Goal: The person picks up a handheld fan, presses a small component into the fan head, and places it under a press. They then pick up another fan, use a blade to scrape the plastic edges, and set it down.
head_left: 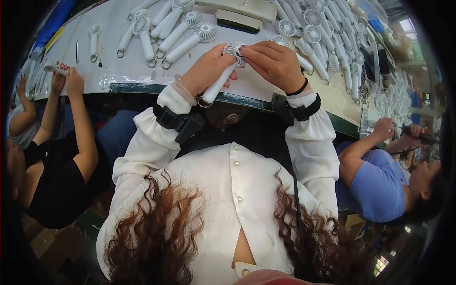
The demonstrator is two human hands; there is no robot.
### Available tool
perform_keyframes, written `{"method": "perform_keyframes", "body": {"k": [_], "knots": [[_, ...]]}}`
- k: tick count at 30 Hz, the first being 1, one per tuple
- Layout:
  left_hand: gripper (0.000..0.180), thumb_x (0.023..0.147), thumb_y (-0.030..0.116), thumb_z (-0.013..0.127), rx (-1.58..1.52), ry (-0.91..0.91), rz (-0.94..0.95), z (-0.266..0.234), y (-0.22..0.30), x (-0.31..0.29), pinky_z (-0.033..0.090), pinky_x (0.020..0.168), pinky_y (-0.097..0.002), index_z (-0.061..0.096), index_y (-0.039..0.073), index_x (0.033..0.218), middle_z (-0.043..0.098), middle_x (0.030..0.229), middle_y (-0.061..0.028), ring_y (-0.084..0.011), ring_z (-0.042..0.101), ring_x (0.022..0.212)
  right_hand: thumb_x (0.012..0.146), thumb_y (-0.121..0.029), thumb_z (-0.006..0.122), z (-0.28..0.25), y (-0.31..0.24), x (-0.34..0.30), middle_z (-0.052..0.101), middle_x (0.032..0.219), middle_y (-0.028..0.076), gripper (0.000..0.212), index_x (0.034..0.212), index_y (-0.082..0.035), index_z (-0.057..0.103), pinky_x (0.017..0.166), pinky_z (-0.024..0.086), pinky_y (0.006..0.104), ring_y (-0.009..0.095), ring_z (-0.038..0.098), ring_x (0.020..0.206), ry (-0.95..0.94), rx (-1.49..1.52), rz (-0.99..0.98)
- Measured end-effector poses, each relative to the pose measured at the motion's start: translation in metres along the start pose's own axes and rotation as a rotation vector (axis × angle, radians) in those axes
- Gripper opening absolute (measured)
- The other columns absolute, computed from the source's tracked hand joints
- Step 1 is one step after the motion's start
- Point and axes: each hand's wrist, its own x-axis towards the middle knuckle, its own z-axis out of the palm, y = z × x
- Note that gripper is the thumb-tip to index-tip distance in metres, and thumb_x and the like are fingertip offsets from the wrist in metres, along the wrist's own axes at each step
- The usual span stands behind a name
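Over the table's near edge I hold a white handheld fan (pixel 220 85), tilted, its round grille up and a metal ring at the handle's lower end. My left hand (pixel 204 68) is closed around the fan just below its head. With bent fingertips and thumb, my right hand (pixel 277 63) grips the grille from the right. A small dark spot shows at those fingertips; I cannot tell what it is. Several more white fans (pixel 183 50) lie beyond my left hand, and a denser pile of fans (pixel 313 35) lies beyond my right.
A green-and-white block (pixel 238 22) lies at the back of the white tabletop (pixel 116 71). At the left, a co-worker in black (pixel 64 175) handles another fan. To the right, a co-worker in blue (pixel 380 175) holds a dark tool (pixel 420 136). A single fan (pixel 94 42) lies at the left.
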Motion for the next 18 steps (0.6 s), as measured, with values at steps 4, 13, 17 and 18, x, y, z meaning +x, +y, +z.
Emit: {"method": "perform_keyframes", "body": {"k": [4, 13, 17, 18], "knots": [[0.03, 0.098, 0.018, 0.04, 0.0, 0.003, -0.001, -0.001, -0.0006, 0.0019, 0.048, 0.051, -0.0231, 0.046, 0.005, 0.124, 0.059, 0.077, -0.0065, -0.0105, 0.055, 0.059, 0.073, -0.006, 0.074, 0.0001, -0.0007, -0.0007, 0.069, 0.1, 0.001, 0.032, 0.104, -0.01, 0.068, 0.067, 0.056, 0.0283, 0.02, 0.066, 0.086, -0.011, -0.056, -0.017], [0.029, 0.098, 0.019, 0.042, -0.005, 0.001, 0.001, -0.0003, 0.002, -0.001, 0.048, 0.051, -0.0226, 0.046, 0.006, 0.123, 0.059, 0.075, -0.0057, -0.01, 0.055, 0.058, 0.072, -0.003, 0.073, 0.0024, 0.0035, 0.0032, 0.069, 0.105, 0.002, 0.036, 0.107, -0.012, 0.068, 0.068, 0.056, 0.0286, 0.021, 0.065, 0.087, -0.035, 0.048, 0.011], [0.029, 0.097, 0.02, 0.042, -0.005, 0.001, -0.008, 0.0002, 0.0032, -0.002, 0.048, 0.05, -0.023, 0.047, 0.006, 0.123, 0.059, 0.075, -0.0059, -0.0102, 0.055, 0.058, 0.071, -0.001, 0.073, -0.0011, 0.0037, 0.0054, 0.069, 0.105, 0.003, 0.039, 0.108, -0.012, 0.068, 0.068, 0.056, 0.029, 0.022, 0.065, 0.087, -0.062, 0.075, 0.005], [0.029, 0.097, 0.02, 0.042, -0.006, 0.002, -0.012, 0.0001, 0.0029, -0.0019, 0.048, 0.05, -0.0231, 0.047, 0.006, 0.123, 0.059, 0.075, -0.0061, -0.0103, 0.055, 0.058, 0.071, 0.0, 0.073, -0.0017, 0.0038, 0.0058, 0.069, 0.105, 0.003, 0.039, 0.109, -0.012, 0.068, 0.068, 0.056, 0.0291, 0.022, 0.065, 0.087, -0.071, 0.077, -0.005]]}}
